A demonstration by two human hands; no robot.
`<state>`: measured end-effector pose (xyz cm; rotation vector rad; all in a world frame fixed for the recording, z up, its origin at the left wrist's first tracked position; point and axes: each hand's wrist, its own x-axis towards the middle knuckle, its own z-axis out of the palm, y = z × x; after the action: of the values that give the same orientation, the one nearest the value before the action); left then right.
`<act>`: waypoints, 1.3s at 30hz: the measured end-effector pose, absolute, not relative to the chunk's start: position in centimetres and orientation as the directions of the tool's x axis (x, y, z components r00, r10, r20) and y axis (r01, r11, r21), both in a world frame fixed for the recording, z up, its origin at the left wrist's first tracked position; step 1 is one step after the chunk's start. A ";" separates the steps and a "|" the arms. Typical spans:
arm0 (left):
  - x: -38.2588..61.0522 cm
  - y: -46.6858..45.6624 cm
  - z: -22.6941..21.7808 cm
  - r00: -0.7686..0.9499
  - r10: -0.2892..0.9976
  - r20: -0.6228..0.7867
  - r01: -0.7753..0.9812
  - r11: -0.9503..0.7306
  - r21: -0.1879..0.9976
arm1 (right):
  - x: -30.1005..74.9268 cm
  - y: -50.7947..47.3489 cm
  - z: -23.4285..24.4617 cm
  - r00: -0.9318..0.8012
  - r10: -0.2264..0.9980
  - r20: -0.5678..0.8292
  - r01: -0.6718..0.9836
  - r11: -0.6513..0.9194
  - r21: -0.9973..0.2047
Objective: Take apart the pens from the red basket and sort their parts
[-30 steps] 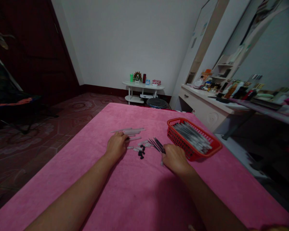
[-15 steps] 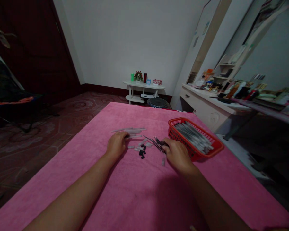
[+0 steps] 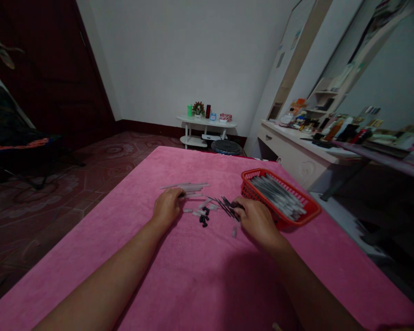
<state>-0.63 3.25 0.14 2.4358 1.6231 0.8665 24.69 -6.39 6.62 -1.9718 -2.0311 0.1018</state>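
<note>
On the pink cloth, my left hand (image 3: 166, 208) is closed with curled fingers at the near end of a small pile of clear pen barrels (image 3: 193, 187). What its fingertips hold, if anything, is hidden. My right hand (image 3: 255, 215) pinches at the near ends of several thin dark pen refills (image 3: 225, 205), which fan out toward the middle. Between the hands lie short clear caps (image 3: 197, 213) and several small black plugs (image 3: 203, 219). One clear cap (image 3: 234, 231) lies apart, just below my right fingers.
A red plastic basket (image 3: 310, 209) full of pen-like sticks (image 3: 278, 195) stands right beside my right hand. The pink-covered table (image 3: 179, 285) ends at the far edge before a dark round stool (image 3: 227, 146). A dressing table (image 3: 296, 149) with bottles is at the right.
My right hand has shifted very slightly to the right at the refills. My left hand and the loose parts stay where they were.
</note>
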 end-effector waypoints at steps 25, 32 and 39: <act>0.7 1.7 1.2 0.610 0.638 0.470 0.514 -0.770 0.377 | 23.6 -6.8 7.5 -0.090 0.968 0.233 0.952 0.152 -0.265; 1.0 2.0 0.3 0.431 0.692 0.579 0.389 -0.722 0.572 | 21.8 -6.6 5.5 0.077 0.927 0.368 0.746 0.191 -0.637; 0.2 4.2 -0.8 -0.138 0.845 0.517 0.216 -0.484 0.848 | 20.6 -6.1 2.9 -0.125 0.918 0.375 0.801 0.317 -0.509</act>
<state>0.20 4.17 -0.84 1.6408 1.1906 1.6647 20.60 -6.14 2.87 -1.5152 -1.9536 0.2396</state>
